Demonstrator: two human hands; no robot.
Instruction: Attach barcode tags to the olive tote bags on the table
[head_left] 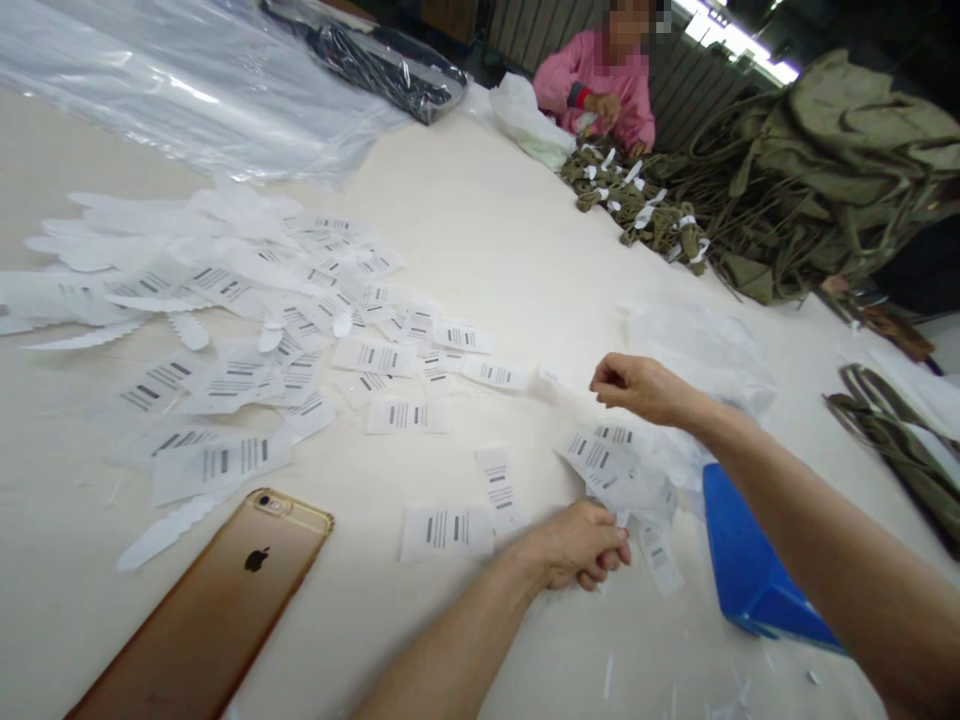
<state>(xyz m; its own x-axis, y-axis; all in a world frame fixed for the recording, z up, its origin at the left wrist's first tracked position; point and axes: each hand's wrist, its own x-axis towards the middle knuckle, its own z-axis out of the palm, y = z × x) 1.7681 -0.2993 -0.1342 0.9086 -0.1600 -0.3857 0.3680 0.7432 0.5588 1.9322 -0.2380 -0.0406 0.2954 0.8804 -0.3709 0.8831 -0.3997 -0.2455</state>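
My left hand is low in the middle of the head view, its fingers curled in a pinch. A small white edge shows at the fingertips, and a bunch of printed translucent labels fans out just above them. Another printed label lies to the right of those fingers. Higher up, my right hand is raised over the labels with fingers and thumb drawn together; whatever they may hold is too small to make out. Loose printed labels lie left of my left hand.
A large heap of labels and white serrated strips spreads across the left. A gold phone lies at front left, a blue container under my right forearm. Clear plastic sheets, olive fabric and a person in pink are farther back.
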